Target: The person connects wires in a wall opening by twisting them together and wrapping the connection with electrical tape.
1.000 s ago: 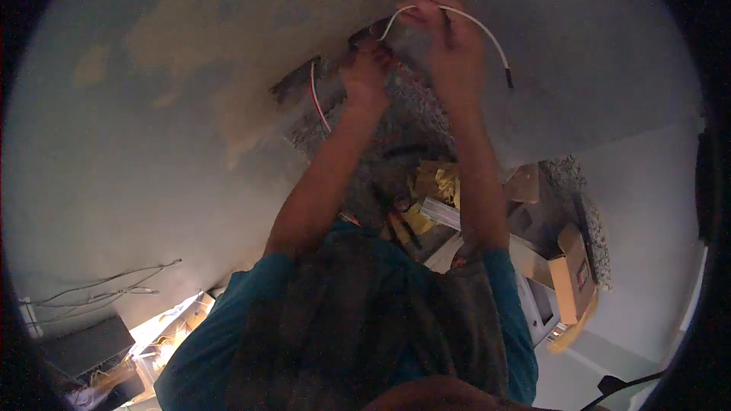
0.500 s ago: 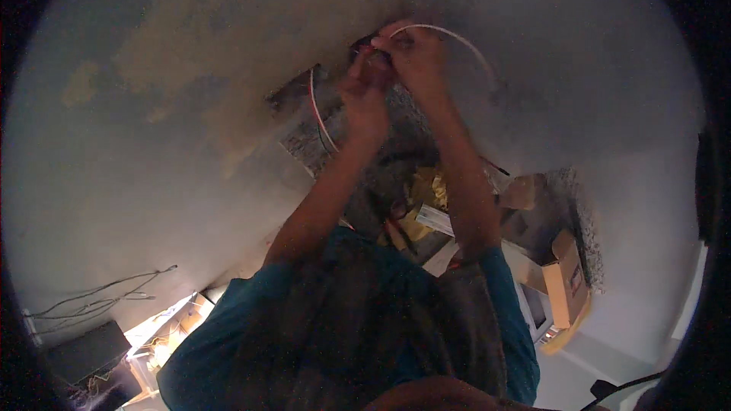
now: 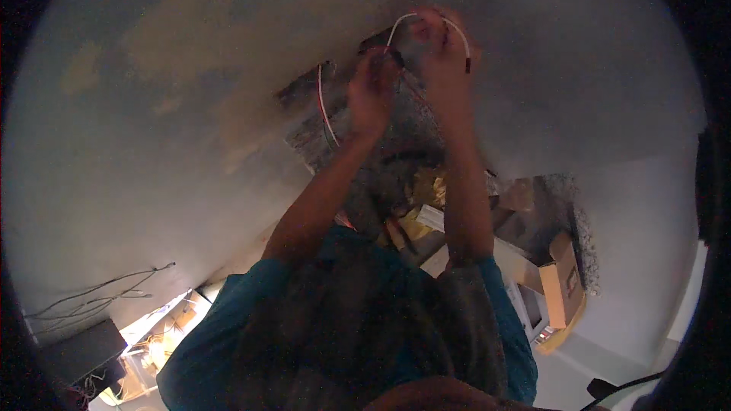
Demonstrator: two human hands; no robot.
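Note:
A white wire (image 3: pixel 393 30) rises from beside a dark recess (image 3: pixel 378 40) in the wall and arcs over to the right, its dark tip hanging down. My right hand (image 3: pixel 448 49) is closed round the upper part of this arc, fingers slightly blurred. At the wire's lower end, my left hand (image 3: pixel 371 87) has its fingers curled together on it, next to the recess. A thin red wire (image 3: pixel 415 91) runs down between my hands. Left of my left hand, white and red wires (image 3: pixel 324 103) come out of a second dark recess (image 3: pixel 301 85).
A speckled stone counter (image 3: pixel 308 144) lies below my hands. On it are yellow crumpled wrapping (image 3: pixel 430 183), a tool with red and tan handles (image 3: pixel 394 232) and a small white box (image 3: pixel 432 217). An opened cardboard box (image 3: pixel 562 281) stands at right. Loose cables (image 3: pixel 106 297) hang at lower left.
My right hand has moved up and to the right, away from my left hand, drawing the white wire into a tighter arc. My left hand has stayed near the recess.

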